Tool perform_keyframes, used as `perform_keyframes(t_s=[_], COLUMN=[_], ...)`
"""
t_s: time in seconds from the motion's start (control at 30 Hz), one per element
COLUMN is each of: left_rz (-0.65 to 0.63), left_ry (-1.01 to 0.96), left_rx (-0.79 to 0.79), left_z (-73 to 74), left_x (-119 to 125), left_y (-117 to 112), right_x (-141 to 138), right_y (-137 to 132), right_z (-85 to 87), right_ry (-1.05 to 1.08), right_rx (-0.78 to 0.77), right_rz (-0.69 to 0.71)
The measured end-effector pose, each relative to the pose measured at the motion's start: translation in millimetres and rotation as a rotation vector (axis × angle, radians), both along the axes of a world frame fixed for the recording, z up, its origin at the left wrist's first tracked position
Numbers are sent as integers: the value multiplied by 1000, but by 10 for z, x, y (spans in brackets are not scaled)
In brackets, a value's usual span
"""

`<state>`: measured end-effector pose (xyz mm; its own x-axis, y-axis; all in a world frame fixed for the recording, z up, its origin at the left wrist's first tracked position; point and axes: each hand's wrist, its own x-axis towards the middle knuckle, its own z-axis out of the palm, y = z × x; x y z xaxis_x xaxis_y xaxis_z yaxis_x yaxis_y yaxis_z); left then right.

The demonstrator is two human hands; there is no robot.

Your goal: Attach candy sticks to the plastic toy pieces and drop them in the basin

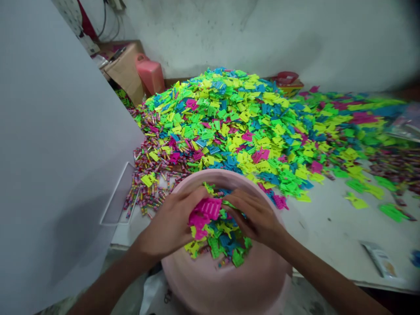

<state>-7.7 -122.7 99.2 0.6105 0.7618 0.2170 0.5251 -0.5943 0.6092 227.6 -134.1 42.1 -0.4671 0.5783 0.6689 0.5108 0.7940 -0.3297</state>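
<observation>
Pieces (210,210), pink, in left grip (175,216); green piece (229,204) seemingly in right grip (257,214).

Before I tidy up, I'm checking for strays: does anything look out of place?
A flat neon-yellow plastic piece and a neon-green one lie on the white tabletop, right of the round pink plastic tub, outside the large multicoloured heap.

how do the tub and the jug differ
The tub is wide and round; the jug is narrower and boxier. The tub is pale pink, the jug a stronger reddish pink. The tub, holding pieces, stands nearest; the jug is back by the wall. Both are pinkish.
</observation>
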Motion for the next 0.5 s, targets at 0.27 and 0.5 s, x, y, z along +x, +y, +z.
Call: perform_keyframes(t_s=[0.27,0.5], left_rz=[-58,-76], left_ry=[-20,-99], left_rx=[84,109], left_z=[-48,-94], left_x=[-31,20], left_y=[214,202], right_x=[-51,-29], right_y=[43,-19], right_z=[-13,-53], right_ry=[-1,90], right_rx=[-101,-143], right_rz=[-64,-102])
